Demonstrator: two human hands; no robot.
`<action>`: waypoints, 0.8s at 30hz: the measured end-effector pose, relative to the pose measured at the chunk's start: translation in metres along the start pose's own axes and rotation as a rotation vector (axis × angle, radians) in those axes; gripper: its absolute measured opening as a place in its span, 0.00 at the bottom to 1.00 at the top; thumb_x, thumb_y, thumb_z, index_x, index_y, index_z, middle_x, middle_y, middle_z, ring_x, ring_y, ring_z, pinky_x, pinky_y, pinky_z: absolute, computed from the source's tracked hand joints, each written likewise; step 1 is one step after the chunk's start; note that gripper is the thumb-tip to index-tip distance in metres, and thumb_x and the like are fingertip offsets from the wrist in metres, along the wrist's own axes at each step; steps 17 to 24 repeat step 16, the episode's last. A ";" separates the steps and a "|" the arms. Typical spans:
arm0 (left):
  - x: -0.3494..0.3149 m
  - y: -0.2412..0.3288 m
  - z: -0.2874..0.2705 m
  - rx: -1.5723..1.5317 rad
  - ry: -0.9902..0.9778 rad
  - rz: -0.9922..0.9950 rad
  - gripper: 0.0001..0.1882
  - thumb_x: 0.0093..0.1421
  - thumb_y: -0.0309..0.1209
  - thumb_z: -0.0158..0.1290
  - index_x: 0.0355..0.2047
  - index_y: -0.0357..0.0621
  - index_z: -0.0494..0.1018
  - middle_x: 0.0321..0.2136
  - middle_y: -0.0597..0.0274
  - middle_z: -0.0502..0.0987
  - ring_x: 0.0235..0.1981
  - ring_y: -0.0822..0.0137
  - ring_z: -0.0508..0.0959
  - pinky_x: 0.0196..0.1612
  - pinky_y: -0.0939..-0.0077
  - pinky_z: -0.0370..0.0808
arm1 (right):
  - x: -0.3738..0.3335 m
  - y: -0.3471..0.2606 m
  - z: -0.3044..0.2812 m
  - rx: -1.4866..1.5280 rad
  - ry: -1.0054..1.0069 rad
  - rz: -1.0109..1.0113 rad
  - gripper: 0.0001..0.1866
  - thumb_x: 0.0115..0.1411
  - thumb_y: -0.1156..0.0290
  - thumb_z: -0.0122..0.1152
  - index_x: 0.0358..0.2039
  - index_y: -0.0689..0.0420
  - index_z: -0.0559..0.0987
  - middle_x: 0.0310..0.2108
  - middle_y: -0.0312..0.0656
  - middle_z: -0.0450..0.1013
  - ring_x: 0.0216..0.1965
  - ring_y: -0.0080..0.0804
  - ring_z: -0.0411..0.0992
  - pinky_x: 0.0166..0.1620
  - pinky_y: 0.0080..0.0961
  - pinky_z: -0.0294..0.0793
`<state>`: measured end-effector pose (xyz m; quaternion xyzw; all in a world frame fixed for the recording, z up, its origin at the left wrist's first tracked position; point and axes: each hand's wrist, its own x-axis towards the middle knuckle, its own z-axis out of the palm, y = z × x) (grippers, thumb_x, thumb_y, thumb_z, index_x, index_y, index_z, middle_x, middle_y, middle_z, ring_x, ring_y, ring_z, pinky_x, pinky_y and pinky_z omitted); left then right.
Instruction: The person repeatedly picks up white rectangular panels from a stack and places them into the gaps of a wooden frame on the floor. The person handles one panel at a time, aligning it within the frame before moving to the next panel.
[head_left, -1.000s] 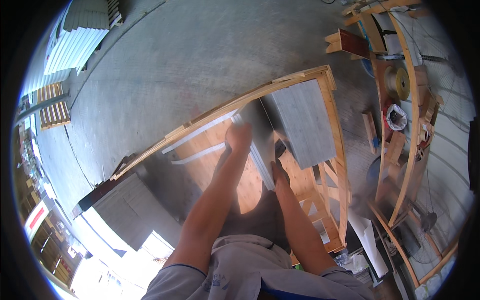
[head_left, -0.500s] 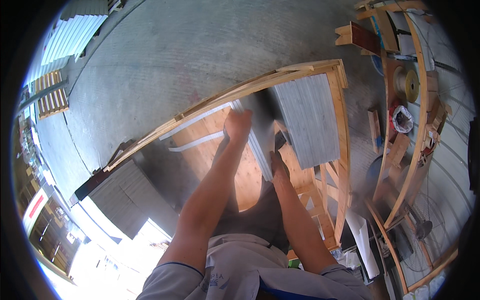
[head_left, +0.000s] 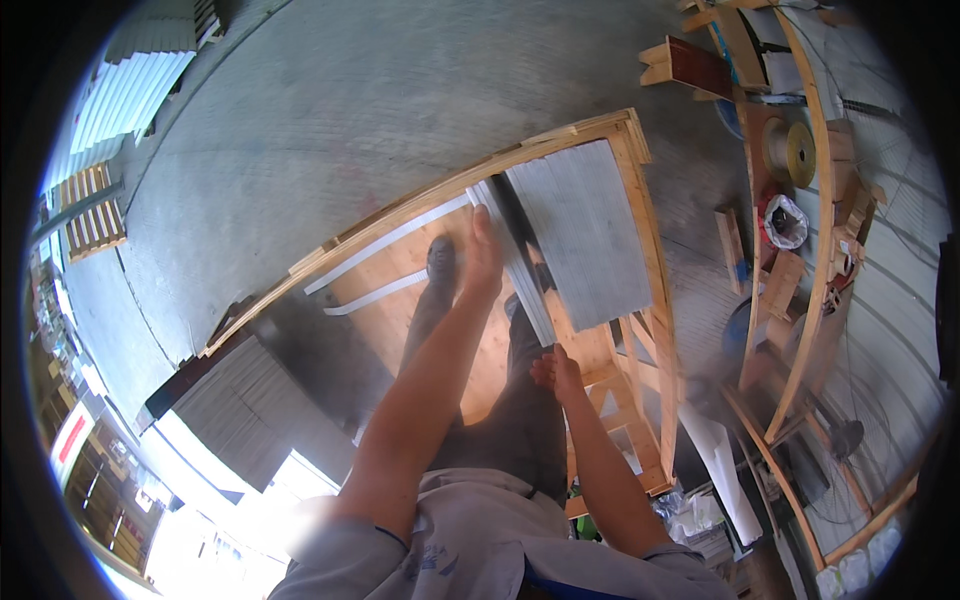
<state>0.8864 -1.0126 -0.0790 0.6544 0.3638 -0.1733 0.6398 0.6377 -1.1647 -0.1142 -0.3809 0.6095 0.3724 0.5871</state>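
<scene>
I stand inside a large wooden frame (head_left: 640,230) laid over the concrete floor. My left hand (head_left: 484,250) reaches forward and grips the far end of a long grey-white plank (head_left: 520,270). My right hand (head_left: 556,372) holds the near end of the same plank, close to my body. The plank lies alongside a stack of grey boards (head_left: 590,235) that fills the right part of the frame. My shoe (head_left: 441,262) rests on the plywood sheet (head_left: 390,290) inside the frame.
Two white strips (head_left: 385,240) lie on the plywood to the left. A second stack of grey boards (head_left: 235,405) sits at lower left. Wooden racks (head_left: 800,250) with a cable reel (head_left: 790,152), a bagged item and timber offcuts stand to the right. Bare concrete floor (head_left: 350,110) stretches ahead.
My left hand has slid further along the plank toward the frame's far edge. My right hand has dropped a little nearer my body. The view has shifted slightly.
</scene>
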 end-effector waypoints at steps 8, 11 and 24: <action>0.012 -0.035 0.061 -0.055 0.188 0.225 0.36 0.65 0.54 0.27 0.61 0.35 0.53 0.57 0.41 0.61 0.59 0.50 0.60 0.60 0.66 0.56 | -0.080 -0.008 -0.047 -0.074 -0.026 -0.277 0.18 0.63 0.58 0.47 0.38 0.62 0.70 0.26 0.45 0.74 0.24 0.33 0.75 0.25 0.25 0.74; 0.017 -0.035 0.064 0.053 0.252 0.200 0.37 0.64 0.56 0.26 0.60 0.36 0.54 0.56 0.40 0.63 0.57 0.47 0.63 0.59 0.65 0.58 | -0.113 -0.033 -0.067 -0.069 0.013 -0.615 0.17 0.64 0.61 0.45 0.40 0.63 0.71 0.27 0.42 0.73 0.26 0.29 0.75 0.26 0.21 0.73; 0.017 -0.033 0.069 0.131 0.313 0.133 0.40 0.62 0.60 0.29 0.57 0.37 0.60 0.51 0.42 0.68 0.51 0.50 0.70 0.54 0.64 0.65 | -0.145 -0.081 -0.120 -0.076 0.466 -0.859 0.14 0.63 0.62 0.48 0.34 0.61 0.75 0.23 0.39 0.73 0.24 0.28 0.74 0.27 0.19 0.72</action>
